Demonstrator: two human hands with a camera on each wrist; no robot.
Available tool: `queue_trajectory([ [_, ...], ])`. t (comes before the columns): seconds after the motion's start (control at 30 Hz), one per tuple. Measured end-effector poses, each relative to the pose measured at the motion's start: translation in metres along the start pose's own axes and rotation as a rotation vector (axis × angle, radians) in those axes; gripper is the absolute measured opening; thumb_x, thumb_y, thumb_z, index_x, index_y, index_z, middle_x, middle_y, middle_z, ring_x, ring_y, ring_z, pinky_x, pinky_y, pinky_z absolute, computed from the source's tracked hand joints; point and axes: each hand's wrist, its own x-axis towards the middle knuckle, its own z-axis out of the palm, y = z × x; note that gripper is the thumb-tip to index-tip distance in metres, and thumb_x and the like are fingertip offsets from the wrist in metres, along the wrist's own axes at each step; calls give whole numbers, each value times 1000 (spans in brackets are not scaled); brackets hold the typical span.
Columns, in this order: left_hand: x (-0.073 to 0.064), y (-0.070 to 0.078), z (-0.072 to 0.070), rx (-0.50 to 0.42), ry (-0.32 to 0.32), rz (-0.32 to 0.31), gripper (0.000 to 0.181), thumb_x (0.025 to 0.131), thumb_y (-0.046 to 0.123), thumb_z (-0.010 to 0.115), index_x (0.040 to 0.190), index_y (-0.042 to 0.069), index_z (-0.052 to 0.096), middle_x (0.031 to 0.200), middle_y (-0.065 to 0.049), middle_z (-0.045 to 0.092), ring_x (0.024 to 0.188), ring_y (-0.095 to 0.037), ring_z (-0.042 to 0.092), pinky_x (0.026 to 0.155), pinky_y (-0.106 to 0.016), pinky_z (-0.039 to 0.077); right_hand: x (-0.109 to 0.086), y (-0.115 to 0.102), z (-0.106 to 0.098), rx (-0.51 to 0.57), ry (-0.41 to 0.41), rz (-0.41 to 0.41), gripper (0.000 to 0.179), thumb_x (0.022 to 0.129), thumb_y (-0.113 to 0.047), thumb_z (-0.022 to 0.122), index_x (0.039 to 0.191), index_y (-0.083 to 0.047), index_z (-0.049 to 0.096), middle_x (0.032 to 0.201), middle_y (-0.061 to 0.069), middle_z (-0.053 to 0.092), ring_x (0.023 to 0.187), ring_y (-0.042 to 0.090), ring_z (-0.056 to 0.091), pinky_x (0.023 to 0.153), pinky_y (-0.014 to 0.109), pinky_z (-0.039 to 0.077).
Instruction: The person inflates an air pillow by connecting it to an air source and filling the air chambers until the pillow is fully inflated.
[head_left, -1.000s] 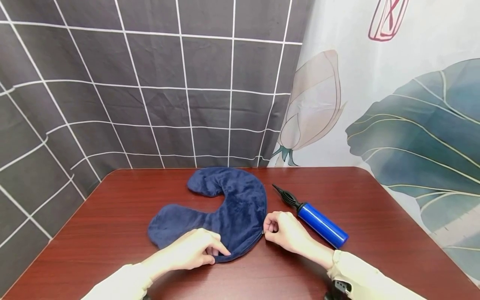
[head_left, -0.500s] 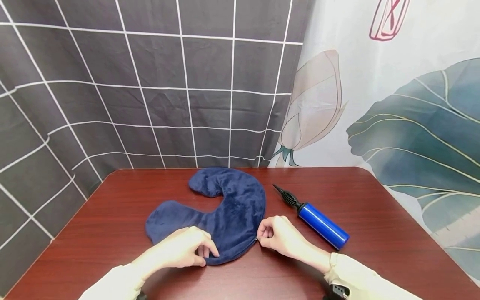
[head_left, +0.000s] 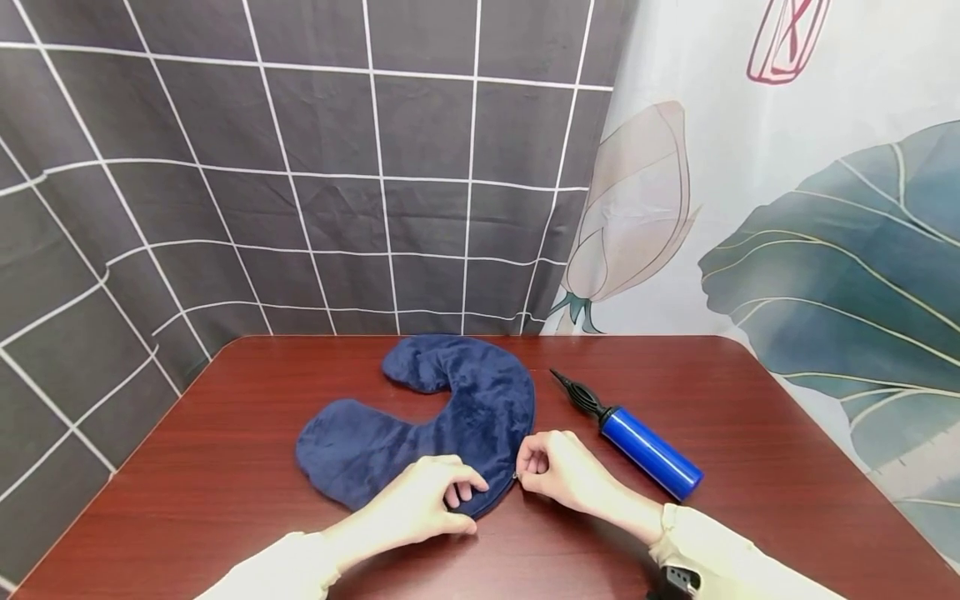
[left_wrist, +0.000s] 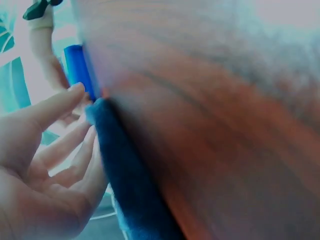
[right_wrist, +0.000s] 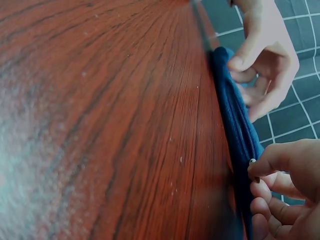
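Note:
A flat, navy plush U-shaped neck pillow (head_left: 483, 408) lies on the table, its two ends pointing left. Along its curved near edge runs a zipper (right_wrist: 244, 127), seen in the right wrist view. My right hand (head_left: 566, 471) pinches the small metal zipper pull (right_wrist: 252, 162) between thumb and forefinger at the pillow's right edge. Over the near edge is my left hand (head_left: 423, 502), thumb apart from the loosely bent fingers. In the left wrist view, the left fingers (left_wrist: 80, 165) lie alongside the pillow's edge.
A blue hand pump (head_left: 651, 452) with a black nozzle lies on the table, to the right of the pillow and beyond my right hand. The brown wooden table (head_left: 247, 417) ends at hanging cloths, one grey with a white grid (head_left: 315, 167), one flower-printed.
My right hand first moved slightly toward me with the zipper pull, then stayed about there. My left hand let go of the pillow's edge and shifted right, toward the right hand.

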Motion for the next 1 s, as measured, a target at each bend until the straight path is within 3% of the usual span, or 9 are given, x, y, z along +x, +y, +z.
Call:
queue_trajectory([
  [0.33, 8, -1, 5, -50, -43, -35, 32, 73, 0, 80, 99, 16, 71, 72, 8, 64, 62, 10, 54, 63, -12, 48, -1, -1, -1, -25, 11, -27, 18, 76, -3, 74, 72, -19, 65, 66, -10, 58, 61, -6, 49, 59, 16, 46],
  [0.77, 5, -5, -1, -139, -107, -49, 32, 72, -2, 79, 98, 16, 73, 69, 9, 64, 59, 9, 54, 61, -13, 48, 0, -4, 2, -168, 62, 3, 23, 73, -8, 74, 70, -27, 61, 69, -13, 56, 68, 1, 50, 61, 16, 42],
  [1.0, 0, -7, -6, -155, -155, -58, 32, 71, -2, 81, 96, 16, 72, 68, 10, 65, 57, 9, 54, 60, -13, 49, 1, 0, -4, -183, 96, 39, 24, 74, -8, 75, 69, -26, 60, 70, -11, 54, 69, 5, 49, 61, 17, 41],
])
